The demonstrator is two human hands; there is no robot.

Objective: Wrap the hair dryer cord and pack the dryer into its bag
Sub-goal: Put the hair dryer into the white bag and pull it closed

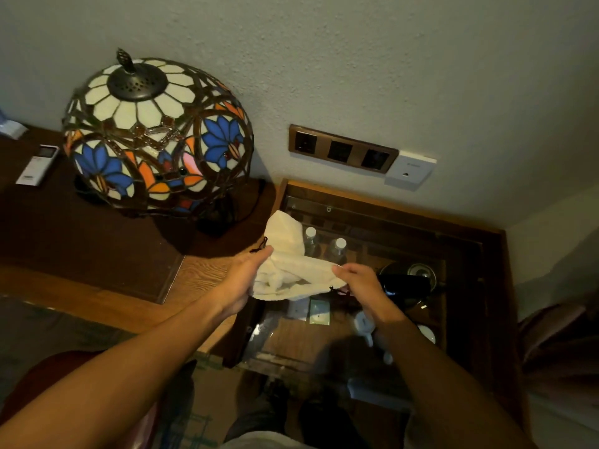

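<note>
A cream cloth drawstring bag (288, 264) hangs between both hands above the edge of the desk and the glass-topped table. My left hand (244, 280) grips its left side near a dark cord end. My right hand (359, 286) pinches its right edge, where another dark drawstring end dangles. The bag's far end flops up and away from me. The hair dryer and its cord cannot be made out; whether the dryer is inside the bag is hidden.
A stained-glass lamp (155, 137) stands on the wooden desk (97, 241) at left, with a white remote (39, 165) beyond. The lower glass-topped table (460, 286) holds two water bottles (324, 246), a dark kettle (405, 283) and cups. Wall sockets (342, 149) sit above.
</note>
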